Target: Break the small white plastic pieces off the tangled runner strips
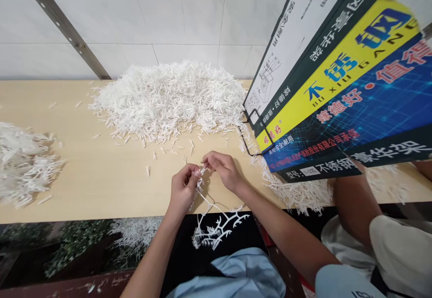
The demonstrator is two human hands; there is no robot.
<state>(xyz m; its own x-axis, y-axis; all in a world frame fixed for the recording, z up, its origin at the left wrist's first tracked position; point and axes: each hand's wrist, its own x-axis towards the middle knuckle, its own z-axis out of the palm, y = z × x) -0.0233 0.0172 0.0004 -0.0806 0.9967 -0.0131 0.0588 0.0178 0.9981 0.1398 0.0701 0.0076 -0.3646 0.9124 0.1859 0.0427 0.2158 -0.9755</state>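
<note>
Presently, near the centre of the frame, the left hand (184,185) pinches a white branched stem (212,231) between the thumb and the other fingers. This stem hangs from there over the front edge of the table (101,176), and its forked lower part is in front of dark clothing, at the lower centre of the frame. The right hand (224,169) is just beside, its fingers brought narrowly together at the upper end of the stem; whether they grip some small piece, I cannot tell. Behind both hands, a big heap of white sprigs (175,95) lies against the tiled wall (195,14), with loose pieces scattered before it. A second heap (23,167) is at the left edge of the frame, and a third heap (300,192) lies partly hidden below a printed cardboard panel (337,86), which fills the upper right. At the lower right one sees a co-worker's arm (354,208) with a pale sleeve (401,253). Green foliage (81,244) is visible under the table, at lower left.
</note>
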